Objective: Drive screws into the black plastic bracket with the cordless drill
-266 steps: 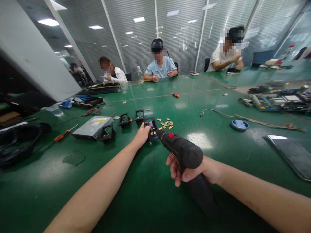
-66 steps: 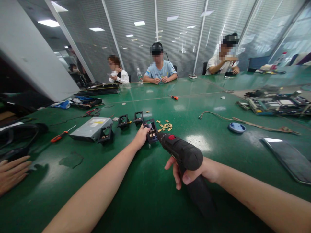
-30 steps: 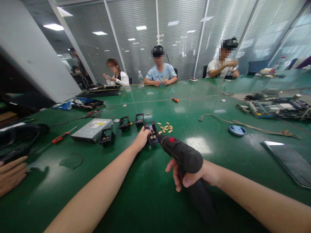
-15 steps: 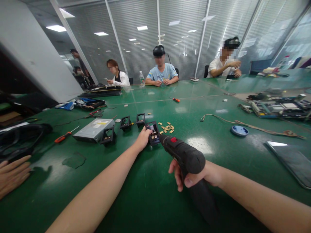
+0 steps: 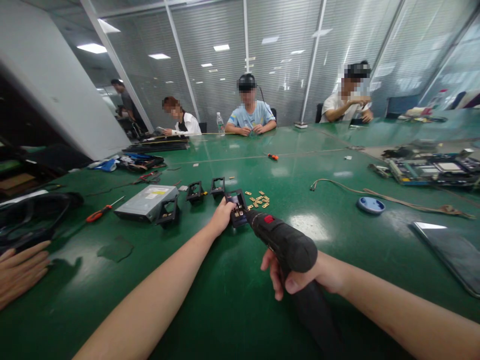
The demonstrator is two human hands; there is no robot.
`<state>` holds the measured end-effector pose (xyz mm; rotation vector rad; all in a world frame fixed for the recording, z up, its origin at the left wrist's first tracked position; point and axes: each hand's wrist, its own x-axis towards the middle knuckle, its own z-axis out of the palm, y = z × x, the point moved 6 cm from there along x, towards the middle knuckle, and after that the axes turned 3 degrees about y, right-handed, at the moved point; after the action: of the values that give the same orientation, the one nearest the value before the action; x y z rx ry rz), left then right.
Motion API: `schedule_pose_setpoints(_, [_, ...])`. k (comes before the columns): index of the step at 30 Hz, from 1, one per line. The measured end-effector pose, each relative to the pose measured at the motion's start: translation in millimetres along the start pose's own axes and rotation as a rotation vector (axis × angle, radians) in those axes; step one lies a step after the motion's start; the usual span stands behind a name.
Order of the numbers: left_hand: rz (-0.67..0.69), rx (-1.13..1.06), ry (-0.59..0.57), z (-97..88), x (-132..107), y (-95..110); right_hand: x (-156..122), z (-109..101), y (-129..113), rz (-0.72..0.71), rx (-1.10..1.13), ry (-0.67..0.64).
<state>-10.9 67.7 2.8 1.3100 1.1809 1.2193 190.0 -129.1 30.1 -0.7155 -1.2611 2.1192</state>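
My left hand is closed on the left side of a black plastic frame with small brass-coloured pieces inside. In my right hand is a black cordless drill with a red switch on top, its front end pointing into that frame. Whether the tip touches a screw cannot be made out. Just beyond the frame lies a loose group of small brass plates. Similar black frames stand to the left: one close by, another, and a third against a silver disc drive.
At the left edge rests another person's hand, near an orange screwdriver. Rightward lie a blue round lid, a cable, a phone-like slab and circuit boards. Several people sit across the green table.
The view has shifted slightly, so everything appears a little lower. Both hands keep their hold, with the drill still at the frame. The person at far right has moved an arm slightly.
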Motion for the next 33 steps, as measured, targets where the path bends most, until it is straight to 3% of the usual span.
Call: schedule_pose_setpoints(33, [0.004,0.011,-0.01,1.4,-0.3,2.0,-4.1,5.7,-8.5,0.007,0.021,-0.013])
